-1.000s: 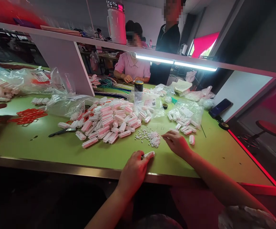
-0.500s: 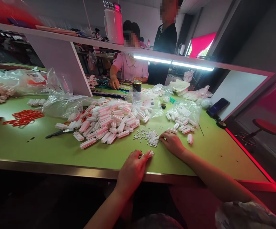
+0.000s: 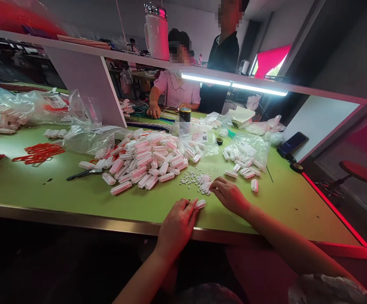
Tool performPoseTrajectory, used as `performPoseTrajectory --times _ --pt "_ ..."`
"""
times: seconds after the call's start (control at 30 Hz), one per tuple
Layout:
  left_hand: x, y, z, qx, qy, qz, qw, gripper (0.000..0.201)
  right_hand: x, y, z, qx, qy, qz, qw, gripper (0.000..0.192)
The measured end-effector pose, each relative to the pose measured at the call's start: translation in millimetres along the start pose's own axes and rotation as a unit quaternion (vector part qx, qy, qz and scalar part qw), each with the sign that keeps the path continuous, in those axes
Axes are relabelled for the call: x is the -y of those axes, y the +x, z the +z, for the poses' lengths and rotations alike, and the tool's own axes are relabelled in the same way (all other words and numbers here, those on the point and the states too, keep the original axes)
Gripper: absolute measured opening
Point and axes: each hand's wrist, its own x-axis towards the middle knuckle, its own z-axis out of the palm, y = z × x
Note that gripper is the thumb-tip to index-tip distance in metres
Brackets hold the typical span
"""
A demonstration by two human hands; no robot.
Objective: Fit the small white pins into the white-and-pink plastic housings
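My left hand point(image 3: 177, 223) clamped on a white connector housing point(image 3: 200, 204) at the green worktop's point(image 3: 75, 194) near edge, my right hand point(image 3: 230, 195) — fingers curled — touching the heap of tiny white pieces point(image 3: 199, 181) just beyond.

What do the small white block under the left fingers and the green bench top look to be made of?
Small white block pinched under the left hand: likely moulded plastic, smooth, opaque, evenly white with crisp edges. Green bench top: probably a matte rubber or laminate mat, flat, with dull reflections, edged by a shiny metal strip.
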Motion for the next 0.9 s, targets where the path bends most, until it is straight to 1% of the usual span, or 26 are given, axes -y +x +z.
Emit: performPoseTrajectory --times 0.1,0.2,0.33,0.47,0.53,0.7,0.77,0.9 --pt "-2.6 1.5 -3.0 0.008 -0.008 -0.010 1.000 0.033 16.2 -2.6 -1.5 0.025 -0.028 -0.047 0.998 0.020" --pt "-3.9 2.5 -5.5 0.026 -0.022 -0.011 0.999 0.033 25.2 -3.7 2.2 0.039 -0.054 -0.080 0.995 0.019" --pt "-3.1 2.3 -6.5 0.037 -0.031 -0.001 0.999 0.032 30.2 -3.3 9.5 0.033 -0.052 -0.086 0.994 0.019" --pt "-2.1 1.9 -6.5 0.046 -0.033 -0.003 0.998 0.031 33.2 -2.6 13.2 0.042 -0.052 -0.106 0.992 0.018" --pt "-2.3 2.2 -6.9 0.049 -0.034 -0.005 0.998 0.031 32.5 -1.8 13.3 0.037 -0.057 -0.098 0.993 0.018" --pt "-3.0 2.9 -8.2 0.031 -0.043 0.007 0.999 0.031 22.0 1.9 9.0 0.025 -0.082 -0.029 0.996 0.018" --pt "-2.4 1.9 -8.3 0.031 -0.049 0.016 0.998 0.031 18.0 3.9 6.5 0.028 -0.069 -0.014 0.997 0.017" --pt "-0.7 -1.0 -8.1 0.050 -0.065 0.049 0.995 0.030 17.6 12.9 3.2 0.053 -0.002 -0.031 0.998 0.018"
